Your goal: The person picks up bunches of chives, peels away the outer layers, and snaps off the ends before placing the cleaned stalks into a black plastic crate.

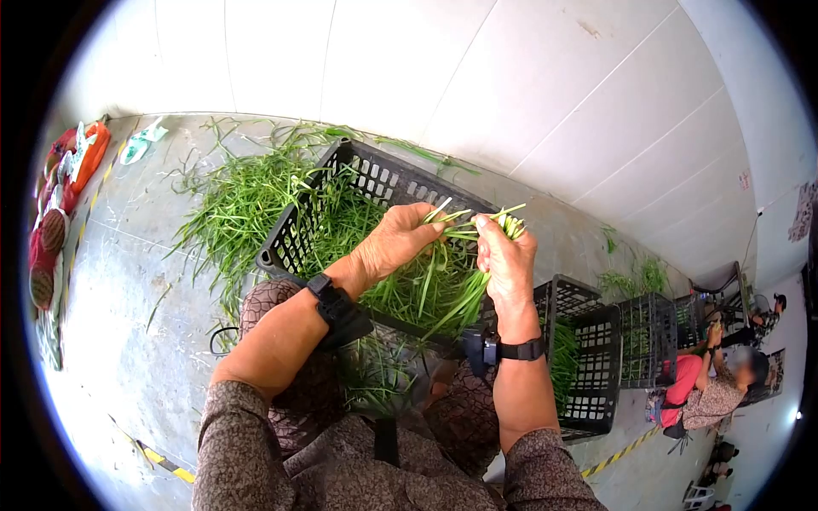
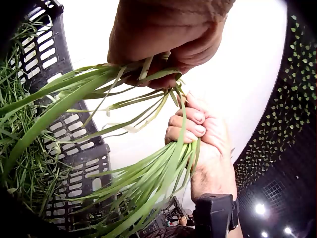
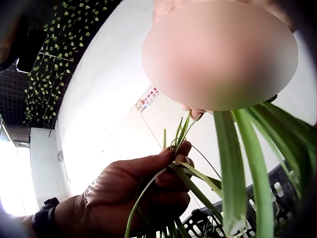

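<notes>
The head view looks forward and down from above the lap, widest and farthest off, over the crate, left hand and right hand to the far wall. The left wrist view sits close by its own hand, facing right and up past the other to the ceiling; the right wrist view, equally close (its own hand is blurred), faces left and up, and all three share both hands, crate and wall.

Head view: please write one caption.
Left hand and right hand pinch green stalks above a black crate of leaves.
</notes>
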`<action>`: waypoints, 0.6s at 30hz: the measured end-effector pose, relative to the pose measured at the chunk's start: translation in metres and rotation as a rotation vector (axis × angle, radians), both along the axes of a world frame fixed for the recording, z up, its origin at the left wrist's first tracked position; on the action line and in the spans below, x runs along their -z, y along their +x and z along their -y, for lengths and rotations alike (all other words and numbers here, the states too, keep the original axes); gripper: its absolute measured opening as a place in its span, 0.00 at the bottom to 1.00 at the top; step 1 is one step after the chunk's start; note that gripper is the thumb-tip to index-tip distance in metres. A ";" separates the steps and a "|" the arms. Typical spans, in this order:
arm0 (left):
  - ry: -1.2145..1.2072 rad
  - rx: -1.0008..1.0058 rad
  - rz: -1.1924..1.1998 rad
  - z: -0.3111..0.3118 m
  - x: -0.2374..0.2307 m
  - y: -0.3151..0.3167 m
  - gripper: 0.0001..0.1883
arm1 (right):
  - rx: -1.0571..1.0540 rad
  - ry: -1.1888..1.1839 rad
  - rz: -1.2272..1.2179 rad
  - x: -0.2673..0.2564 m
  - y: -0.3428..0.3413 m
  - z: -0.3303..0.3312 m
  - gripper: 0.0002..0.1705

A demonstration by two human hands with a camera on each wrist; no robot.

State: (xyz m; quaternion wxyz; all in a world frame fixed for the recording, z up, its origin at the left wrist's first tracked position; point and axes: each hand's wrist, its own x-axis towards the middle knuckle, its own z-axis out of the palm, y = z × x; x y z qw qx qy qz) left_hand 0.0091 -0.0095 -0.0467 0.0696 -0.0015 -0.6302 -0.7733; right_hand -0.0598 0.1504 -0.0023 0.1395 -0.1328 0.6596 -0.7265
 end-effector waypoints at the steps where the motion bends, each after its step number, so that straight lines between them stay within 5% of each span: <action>1: 0.008 -0.007 -0.003 0.000 0.002 -0.001 0.09 | 0.007 0.004 0.007 0.001 0.000 0.000 0.05; 8: 0.173 -0.040 -0.133 -0.003 0.006 -0.004 0.07 | 0.014 0.158 0.057 0.003 -0.007 -0.002 0.07; 18: 0.182 0.163 -0.139 0.000 -0.014 0.006 0.09 | 0.008 0.234 0.072 0.008 -0.009 0.001 0.09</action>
